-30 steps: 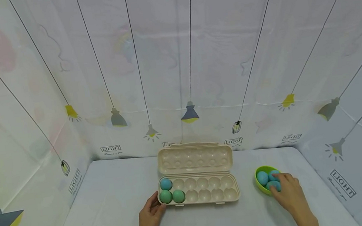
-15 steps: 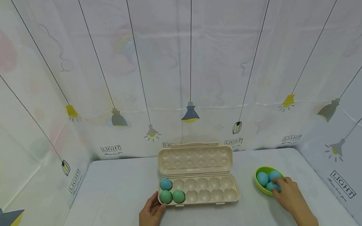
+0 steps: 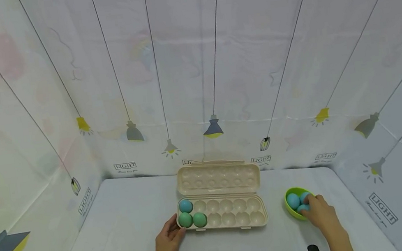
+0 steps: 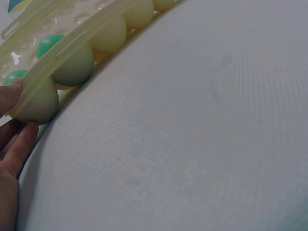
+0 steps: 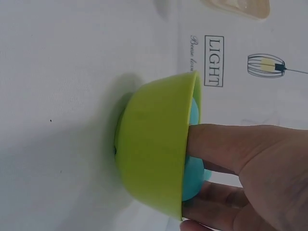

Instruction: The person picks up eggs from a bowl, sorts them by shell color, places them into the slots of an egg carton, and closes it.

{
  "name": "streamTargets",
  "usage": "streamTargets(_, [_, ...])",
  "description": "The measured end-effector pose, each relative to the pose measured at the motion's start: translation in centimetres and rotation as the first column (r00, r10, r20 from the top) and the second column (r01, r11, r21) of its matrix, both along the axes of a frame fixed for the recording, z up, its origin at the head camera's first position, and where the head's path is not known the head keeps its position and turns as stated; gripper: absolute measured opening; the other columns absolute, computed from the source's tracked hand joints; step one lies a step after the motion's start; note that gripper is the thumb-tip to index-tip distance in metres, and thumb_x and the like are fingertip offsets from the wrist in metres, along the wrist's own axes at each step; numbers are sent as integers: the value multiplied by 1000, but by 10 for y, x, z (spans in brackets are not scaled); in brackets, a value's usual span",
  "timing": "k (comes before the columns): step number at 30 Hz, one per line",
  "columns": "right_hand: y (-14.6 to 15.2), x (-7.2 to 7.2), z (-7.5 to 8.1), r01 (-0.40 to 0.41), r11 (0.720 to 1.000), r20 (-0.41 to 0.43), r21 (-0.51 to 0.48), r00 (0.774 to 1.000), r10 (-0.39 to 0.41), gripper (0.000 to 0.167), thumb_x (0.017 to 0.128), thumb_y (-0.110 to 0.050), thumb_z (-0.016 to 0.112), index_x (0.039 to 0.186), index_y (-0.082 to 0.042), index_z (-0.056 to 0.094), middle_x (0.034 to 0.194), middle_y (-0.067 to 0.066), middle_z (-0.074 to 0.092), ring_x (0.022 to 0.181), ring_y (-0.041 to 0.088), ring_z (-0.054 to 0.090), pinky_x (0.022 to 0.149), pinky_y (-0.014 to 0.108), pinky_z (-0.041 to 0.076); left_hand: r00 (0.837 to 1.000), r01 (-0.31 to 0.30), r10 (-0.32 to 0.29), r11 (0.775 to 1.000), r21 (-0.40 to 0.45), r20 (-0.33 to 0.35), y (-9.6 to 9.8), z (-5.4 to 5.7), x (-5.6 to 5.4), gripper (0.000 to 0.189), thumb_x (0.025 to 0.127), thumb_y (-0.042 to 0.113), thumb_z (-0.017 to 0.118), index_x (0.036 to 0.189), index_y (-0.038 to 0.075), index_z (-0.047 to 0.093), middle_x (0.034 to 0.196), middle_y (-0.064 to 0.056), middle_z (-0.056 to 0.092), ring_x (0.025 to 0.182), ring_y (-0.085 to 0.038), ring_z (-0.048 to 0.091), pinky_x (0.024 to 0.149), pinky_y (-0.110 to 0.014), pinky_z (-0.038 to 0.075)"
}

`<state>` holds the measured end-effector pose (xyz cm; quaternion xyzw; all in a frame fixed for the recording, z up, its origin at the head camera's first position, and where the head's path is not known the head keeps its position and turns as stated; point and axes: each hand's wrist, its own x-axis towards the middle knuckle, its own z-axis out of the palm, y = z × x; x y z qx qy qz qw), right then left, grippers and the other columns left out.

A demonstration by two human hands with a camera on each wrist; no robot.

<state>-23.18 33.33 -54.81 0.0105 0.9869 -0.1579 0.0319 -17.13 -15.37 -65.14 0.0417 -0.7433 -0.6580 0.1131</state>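
Where the right hand (image 3: 320, 212) reaches into the small lime-green bowl (image 3: 291, 210), its fingers (image 5: 226, 147) curl over the rim and close round a smooth, matte blue egg (image 3: 303, 208) that lies against the near wall; two more blue eggs (image 3: 293, 200) sit beside it in the rounded hollow. The bowl is glossy plastic with a thin lip and a narrow foot, and it stands on the right part of the desk (image 3: 130, 220), well apart from the right edge where the printed curtain (image 3: 193, 60) falls. To its left, with a bare strip of desk between, lies the cream plastic egg tray (image 3: 233, 217), long and shallow, its cups moulded as round domes underneath, its hinged lid (image 3: 218, 179) thrown back flat toward the curtain. Three cups at the left end are filled: a blue egg (image 3: 185, 206) in the far row, and two green eggs (image 3: 185, 219) side by side in the near row; the other cups stand open. The left hand (image 3: 168, 245) rests on the desk at the tray's near-left corner, thumb on the rim and fingers (image 4: 17, 144) lightly bent against the wall of the corner cup, steadying it. The desk is covered in a pale, finely woven cloth, broad and bare on the left and in front of the tray.
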Motion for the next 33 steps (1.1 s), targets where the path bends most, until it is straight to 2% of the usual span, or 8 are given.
streamTargets(11, [8,-1,-3,-4,997,34,-72,999,6,53,90,-28,74,119,13,59,109,32,53,103,45,56,85,64,45,1000,11,-11,1000,-1,7,0,-2,1,58,87,18,79,140,7,56,126,-16,68,109,-23,71,86,-15,57])
streamTargets(18, [10,-1,2,-40,994,27,-99,999,42,58,88,-31,76,117,17,61,110,35,54,103,45,55,89,62,48,1000,12,-12,1000,3,17,0,-2,1,59,86,20,80,140,9,57,124,-17,68,108,-24,71,85,-15,57])
streamTargets(24, [11,-1,6,-19,993,30,-116,999,22,59,87,-34,77,120,13,62,120,35,62,116,55,53,95,64,48,1000,14,-14,1000,7,23,0,-2,0,59,86,21,80,140,10,57,125,-15,68,109,-23,71,85,-14,56])
streamTargets(28, [10,-1,10,-4,992,39,-126,999,9,63,87,-39,77,121,11,61,122,32,63,116,53,55,93,61,50,1000,17,-17,1000,8,21,0,-2,0,59,87,23,80,140,11,57,126,-14,68,109,-22,71,85,-14,56])
streamTargets(33, [10,2,14,-21,990,14,-143,1000,23,59,88,-35,76,121,10,60,119,31,63,111,48,59,89,58,51,1000,18,-18,1000,15,23,-1,-3,-1,59,87,24,80,140,12,57,126,-14,68,108,-22,71,85,-14,56])
